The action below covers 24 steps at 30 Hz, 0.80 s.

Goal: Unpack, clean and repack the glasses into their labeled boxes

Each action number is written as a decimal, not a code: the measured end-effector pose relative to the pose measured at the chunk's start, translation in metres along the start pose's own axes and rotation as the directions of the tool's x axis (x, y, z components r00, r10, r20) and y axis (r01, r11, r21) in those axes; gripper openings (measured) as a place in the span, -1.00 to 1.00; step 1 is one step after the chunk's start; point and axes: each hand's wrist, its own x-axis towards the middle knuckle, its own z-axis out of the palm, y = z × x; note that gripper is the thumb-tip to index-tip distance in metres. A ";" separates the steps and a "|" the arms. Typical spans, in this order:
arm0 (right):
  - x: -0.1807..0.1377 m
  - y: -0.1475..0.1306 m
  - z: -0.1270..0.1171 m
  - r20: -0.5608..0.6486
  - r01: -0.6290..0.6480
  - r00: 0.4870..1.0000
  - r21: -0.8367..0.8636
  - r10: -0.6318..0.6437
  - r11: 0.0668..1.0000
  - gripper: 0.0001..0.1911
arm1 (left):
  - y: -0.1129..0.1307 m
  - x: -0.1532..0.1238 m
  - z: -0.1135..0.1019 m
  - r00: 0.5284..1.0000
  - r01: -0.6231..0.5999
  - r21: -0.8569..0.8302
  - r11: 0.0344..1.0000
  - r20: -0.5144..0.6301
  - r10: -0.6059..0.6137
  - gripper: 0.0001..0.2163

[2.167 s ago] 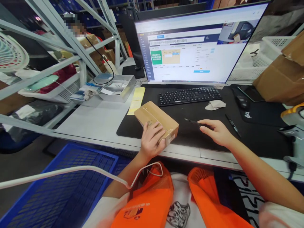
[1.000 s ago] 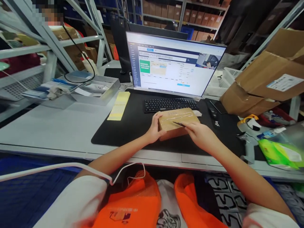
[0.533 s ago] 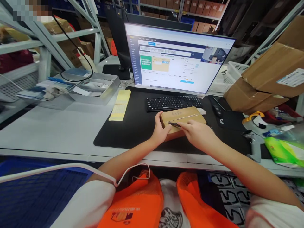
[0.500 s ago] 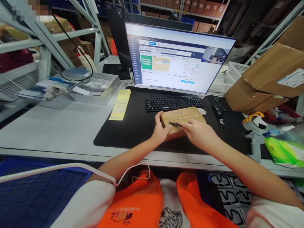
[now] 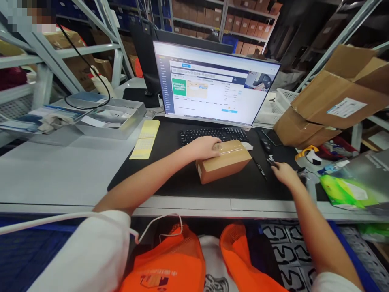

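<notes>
Head view: taped cardboard box [image 5: 226, 162] is seen on black desk mat [image 5: 243, 187], touched on top by left hand [image 5: 206, 148], grip unclear; slim black tool [image 5: 271, 163] is held in right hand [image 5: 285, 174]. Keyboard [image 5: 219, 133] is partly hidden behind box.

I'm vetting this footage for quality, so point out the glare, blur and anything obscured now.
Head view: the monitor is a bright patch, its small text too soft to read; head view: tape on the small carton catches pale highlights; head view: the far shelved boxes look soft; head view: a pixelated patch masks the upper-left corner.
</notes>
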 end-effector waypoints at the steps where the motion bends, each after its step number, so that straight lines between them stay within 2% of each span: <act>1: 0.005 -0.005 0.012 -0.007 -0.026 1.000 0.004 0.026 1.000 -0.49 | 0.004 0.010 -0.008 0.997 -0.018 0.048 0.999 0.078 0.015 -0.42; 4: 0.026 -0.035 0.043 -0.011 -0.071 0.997 0.112 0.072 0.991 -0.34 | 0.020 0.029 -0.019 0.975 -0.083 0.215 0.973 0.219 0.035 -0.33; 7: 0.043 -0.075 0.062 0.016 -0.128 0.991 0.366 0.131 0.922 -0.21 | 0.033 0.031 -0.018 0.962 -0.122 0.353 0.928 0.272 0.022 -0.33; 9: 0.048 -0.093 0.068 0.031 -0.131 0.991 0.448 0.131 0.885 -0.13 | 0.035 0.027 -0.018 0.961 -0.129 0.391 0.911 0.274 0.019 -0.37; 11: 0.049 -0.100 0.070 0.023 -0.100 0.994 0.493 0.102 0.865 -0.15 | 0.032 0.025 -0.024 0.956 -0.123 0.358 0.925 0.293 0.014 -0.40; 16: 0.051 -0.092 0.057 -0.037 0.018 0.999 0.579 0.004 0.815 -0.49 | 0.002 0.035 -0.045 0.942 -0.084 0.136 0.987 0.333 0.034 -0.42; 18: 0.044 -0.090 0.050 -0.152 0.130 0.987 0.566 -0.052 0.814 -0.62 | -0.018 0.043 -0.045 0.954 -0.048 0.028 0.998 0.296 0.038 -0.45; 21: 0.016 -0.086 0.051 -0.379 0.359 0.904 0.421 -0.198 0.833 -0.80 | -0.048 0.053 -0.033 0.965 0.008 -0.090 0.996 0.263 0.016 -0.47; 22: 0.003 -0.084 0.055 -0.407 0.412 0.877 0.362 -0.256 0.836 -0.80 | -0.056 0.054 -0.027 0.967 0.020 -0.107 0.994 0.253 0.008 -0.47; 24: -0.023 -0.079 0.064 -0.384 0.462 0.856 0.270 -0.346 0.845 -0.65 | -0.064 0.051 -0.017 0.983 0.008 -0.106 0.994 0.184 0.011 -0.49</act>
